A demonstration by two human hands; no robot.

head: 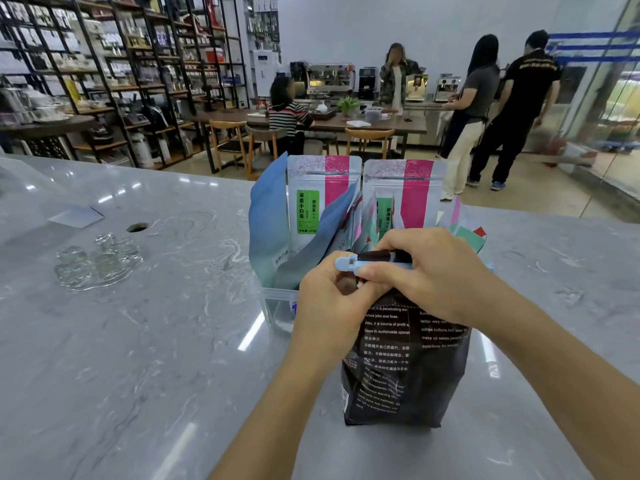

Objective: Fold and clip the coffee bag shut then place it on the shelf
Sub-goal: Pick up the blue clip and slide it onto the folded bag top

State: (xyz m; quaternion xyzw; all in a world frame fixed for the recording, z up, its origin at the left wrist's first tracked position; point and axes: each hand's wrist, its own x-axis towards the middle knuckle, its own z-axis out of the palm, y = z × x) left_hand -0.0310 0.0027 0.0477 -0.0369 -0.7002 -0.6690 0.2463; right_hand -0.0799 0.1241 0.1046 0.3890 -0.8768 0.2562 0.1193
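Note:
A dark brown coffee bag [408,368] with white print stands upright on the grey marble counter [138,341], its top folded over. A light blue clip [349,264] lies along the folded top edge. My right hand [426,275] is closed over the clip and the fold from above. My left hand [329,306] pinches the bag's upper left corner just under the clip's end. Most of the clip is hidden under my right fingers.
A clear plastic bin [277,306] stands right behind the coffee bag, holding blue and pink-green tea pouches [322,195]. Glass cups [97,261] sit on the counter at left. Tall shelves [104,64] fill the back left. Several people stand or sit by a long table [381,124] beyond.

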